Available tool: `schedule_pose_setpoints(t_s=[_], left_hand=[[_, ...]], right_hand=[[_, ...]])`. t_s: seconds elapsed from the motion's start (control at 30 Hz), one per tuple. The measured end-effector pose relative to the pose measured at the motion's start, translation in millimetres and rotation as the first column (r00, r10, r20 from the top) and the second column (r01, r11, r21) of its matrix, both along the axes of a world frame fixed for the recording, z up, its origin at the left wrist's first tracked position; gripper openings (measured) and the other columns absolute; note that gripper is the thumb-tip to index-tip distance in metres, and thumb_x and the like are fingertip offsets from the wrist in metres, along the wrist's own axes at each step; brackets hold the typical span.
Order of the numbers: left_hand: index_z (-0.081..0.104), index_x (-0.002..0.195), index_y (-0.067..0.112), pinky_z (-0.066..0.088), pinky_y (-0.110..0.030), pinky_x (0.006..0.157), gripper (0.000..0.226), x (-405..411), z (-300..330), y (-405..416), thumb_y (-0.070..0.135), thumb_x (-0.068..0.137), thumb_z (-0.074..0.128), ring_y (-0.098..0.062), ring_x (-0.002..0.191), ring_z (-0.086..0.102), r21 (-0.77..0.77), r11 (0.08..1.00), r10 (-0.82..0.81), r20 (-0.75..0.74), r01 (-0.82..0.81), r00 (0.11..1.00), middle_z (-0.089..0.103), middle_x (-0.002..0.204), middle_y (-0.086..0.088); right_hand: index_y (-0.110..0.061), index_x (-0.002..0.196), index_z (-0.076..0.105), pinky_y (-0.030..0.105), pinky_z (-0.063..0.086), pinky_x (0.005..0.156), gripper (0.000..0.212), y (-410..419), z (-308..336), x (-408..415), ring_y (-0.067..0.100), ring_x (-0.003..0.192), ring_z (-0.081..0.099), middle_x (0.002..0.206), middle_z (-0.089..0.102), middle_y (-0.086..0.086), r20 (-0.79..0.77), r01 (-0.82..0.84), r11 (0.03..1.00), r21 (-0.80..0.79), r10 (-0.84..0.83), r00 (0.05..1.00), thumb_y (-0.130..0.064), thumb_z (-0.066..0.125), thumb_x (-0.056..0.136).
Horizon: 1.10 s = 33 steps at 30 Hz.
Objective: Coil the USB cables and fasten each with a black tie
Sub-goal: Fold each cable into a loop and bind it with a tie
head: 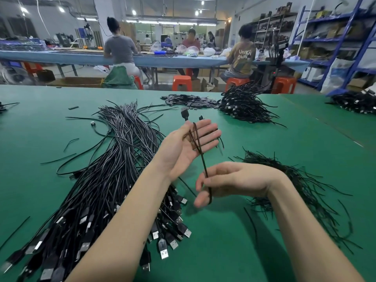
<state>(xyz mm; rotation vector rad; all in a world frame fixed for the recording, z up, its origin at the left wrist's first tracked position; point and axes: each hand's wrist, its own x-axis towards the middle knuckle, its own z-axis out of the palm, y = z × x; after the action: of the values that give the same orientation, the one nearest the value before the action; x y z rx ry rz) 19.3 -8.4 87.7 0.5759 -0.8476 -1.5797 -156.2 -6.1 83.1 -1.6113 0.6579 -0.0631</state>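
USB cable (197, 139) loops over our left hand (183, 147), fingers straight and palm up, plug (184, 114) poking above them. Our right hand (230, 180), just below, pinches its strand. Uncoiled cables (105, 180) lie left of that hand, black ties (295, 186) right.

Left hand (184, 146) spreads cable (200, 148) loops; right hand (230, 181) pinches it.

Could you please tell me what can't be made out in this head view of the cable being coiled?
- Right hand fingertips: motion-blurred, so the grip on the cable is unclear.
- Cable behind the left hand: hidden by the fingers.
- Uncoiled cables: plugs cut off by the bottom-left edge.
- Ties: individual count unreadable.
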Motion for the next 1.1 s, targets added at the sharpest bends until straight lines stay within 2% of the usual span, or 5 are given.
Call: schedule_pose_setpoints(t_s=[0.3, 0.47, 0.67, 0.87, 1.1], left_hand=[[0.072, 0.115, 0.003, 0.056, -0.041, 0.091, 0.045, 25.1, 3.1, 8.0, 0.03, 0.103, 0.039, -0.033, 0.113, 0.068, -0.127, 0.93, -0.345, 0.014, 0.344, 0.938, 0.07, 0.121, -0.018], [0.063, 0.122, -0.005, 0.051, -0.05, 0.101, 0.048, 27.8, -2.9, 4.6, 0.033, 0.105, 0.041, -0.04, 0.119, 0.063, 0.02, 0.876, -0.418, 0.532, 0.483, 0.736, 0.066, 0.123, -0.026], [0.066, 0.117, 0.0, 0.05, -0.046, 0.104, 0.043, 9.1, -11.3, -1.6, 0.03, 0.109, 0.035, -0.019, 0.104, 0.07, -0.008, 0.988, -0.093, 0.771, 0.156, 0.631, 0.075, 0.107, -0.009], [0.06, 0.12, -0.006, 0.059, -0.03, 0.082, 0.046, 0.6, -6.6, -4.9, 0.024, 0.11, 0.027, -0.022, 0.096, 0.072, -0.043, 0.99, 0.141, 0.266, -0.134, 0.954, 0.074, 0.107, -0.017], [0.067, 0.117, -0.005, 0.058, -0.034, 0.089, 0.052, 15.2, 2.7, 0.3, 0.027, 0.109, 0.026, -0.029, 0.115, 0.067, -0.028, 0.997, -0.077, -0.163, 0.074, 0.984, 0.067, 0.124, -0.02]], right_hand=[[-0.01, 0.122, 0.061, 0.012, 0.032, 0.034, 0.046, -19.7, -21.3, -17.7, 0.002, 0.031, 0.028, 0.076, 0.067, 0.002, -0.028, 0.421, 0.887, 0.188, -0.424, 0.905, -0.039, 0.066, 0.087], [-0.011, 0.12, 0.056, 0.02, 0.05, 0.047, 0.047, -23.8, -3.2, -25.5, 0.005, 0.044, 0.039, 0.089, 0.062, 0.004, 0.32, 0.534, 0.723, 0.437, -0.68, 0.66, 0.004, 0.055, 0.076], [-0.011, 0.099, 0.054, 0.024, 0.054, 0.055, 0.028, -13.1, 30.0, -11.1, 0.015, 0.06, 0.057, 0.092, 0.052, 0.007, 0.534, 0.639, 0.719, 0.272, -0.665, 0.521, 0.012, 0.042, 0.089], [-0.01, 0.09, 0.061, 0.026, 0.059, 0.063, 0.027, -4.6, 19.5, 13.1, 0.012, 0.063, 0.06, 0.082, 0.059, 0.004, 0.439, 0.422, 0.861, 0.283, -0.508, 0.741, 0.011, 0.045, 0.091], [-0.014, 0.095, 0.054, 0.056, 0.044, 0.104, 0.014, -12.6, -27.9, 3.1, 0.022, 0.067, 0.062, 0.073, 0.06, 0.005, 0.253, 0.259, 0.944, 0.203, -0.306, 0.918, -0.021, 0.065, 0.091]])
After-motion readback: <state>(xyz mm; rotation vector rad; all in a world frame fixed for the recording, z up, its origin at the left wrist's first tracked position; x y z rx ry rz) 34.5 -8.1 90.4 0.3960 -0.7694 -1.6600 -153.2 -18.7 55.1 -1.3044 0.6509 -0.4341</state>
